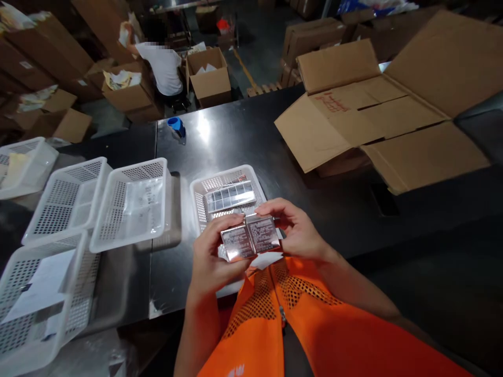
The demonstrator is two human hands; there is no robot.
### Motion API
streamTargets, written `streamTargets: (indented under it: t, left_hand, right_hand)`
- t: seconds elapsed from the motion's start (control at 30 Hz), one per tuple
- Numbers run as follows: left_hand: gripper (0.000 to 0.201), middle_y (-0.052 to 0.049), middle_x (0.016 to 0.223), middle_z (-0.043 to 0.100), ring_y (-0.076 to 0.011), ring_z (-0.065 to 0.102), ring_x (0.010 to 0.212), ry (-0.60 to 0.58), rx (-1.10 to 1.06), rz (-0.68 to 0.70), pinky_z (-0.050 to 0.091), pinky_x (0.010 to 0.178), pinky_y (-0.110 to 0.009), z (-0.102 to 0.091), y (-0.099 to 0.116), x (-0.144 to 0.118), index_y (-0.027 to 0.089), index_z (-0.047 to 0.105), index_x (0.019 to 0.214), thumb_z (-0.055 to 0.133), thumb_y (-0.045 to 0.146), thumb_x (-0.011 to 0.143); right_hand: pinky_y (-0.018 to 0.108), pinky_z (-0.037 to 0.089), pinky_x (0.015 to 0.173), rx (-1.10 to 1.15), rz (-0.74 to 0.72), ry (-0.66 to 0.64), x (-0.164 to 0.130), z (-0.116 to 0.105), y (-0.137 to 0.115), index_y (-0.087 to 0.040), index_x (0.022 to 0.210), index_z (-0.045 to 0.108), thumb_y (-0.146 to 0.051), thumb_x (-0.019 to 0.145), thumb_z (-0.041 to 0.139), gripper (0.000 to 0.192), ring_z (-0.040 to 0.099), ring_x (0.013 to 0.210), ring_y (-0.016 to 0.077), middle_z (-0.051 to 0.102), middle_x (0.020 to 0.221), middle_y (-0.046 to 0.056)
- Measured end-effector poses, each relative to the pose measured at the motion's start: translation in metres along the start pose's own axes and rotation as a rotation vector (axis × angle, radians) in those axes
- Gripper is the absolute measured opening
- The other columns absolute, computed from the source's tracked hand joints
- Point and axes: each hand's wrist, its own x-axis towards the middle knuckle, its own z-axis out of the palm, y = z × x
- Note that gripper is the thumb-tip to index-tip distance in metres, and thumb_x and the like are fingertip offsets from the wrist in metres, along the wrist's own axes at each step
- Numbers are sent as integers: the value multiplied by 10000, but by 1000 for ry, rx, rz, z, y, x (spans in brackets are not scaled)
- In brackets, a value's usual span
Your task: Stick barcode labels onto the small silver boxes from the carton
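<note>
Two small silvery boxes with printed text are held side by side in front of my chest. My left hand (pixel 214 251) is closed around the left silvery box (pixel 238 243), thumb below and fingers on top. The right silvery box (pixel 264 234) is gripped by my right hand (pixel 296 228), whose fingers lie over its top and right side. Below and behind them stands a white perforated basket (pixel 194 196), partly hidden by my hands. Inside it lies a shiny silver pack (pixel 231 197) marked off in a grid of cells.
White baskets, one holding clear plastic bags (pixel 143 204) and another papers (pixel 43 283), stand on the left. A blue tape dispenser (pixel 176 126) sits near the far table edge. A large open carton (pixel 353 115) occupies the right. Beyond, a person in white (pixel 163 65) sits among cartons.
</note>
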Motion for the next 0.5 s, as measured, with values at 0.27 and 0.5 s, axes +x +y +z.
streamTargets:
  t: [0.27, 0.5]
  left_hand:
    - [628, -40, 1214, 726, -231, 684, 1150, -4, -17, -16, 564, 993, -346, -2, 1, -1, 306, 664, 1225, 869, 156, 650]
    - [625, -39, 1222, 722, -222, 675, 1165, -12, -23, -18, 554, 996, -329, -3, 0, 0, 314, 661, 1238, 875, 180, 667]
  right_hand:
    - [251, 577, 693, 18, -17, -4, 1, 1, 0, -264, 1048, 689, -267, 611, 947, 508, 651, 860, 149, 664, 1116, 36]
    - [237, 564, 690, 33, -47, -18, 1, 2, 0, -289, 1066, 693, -227, 619, 949, 519, 649, 860, 137, 652, 1116, 17]
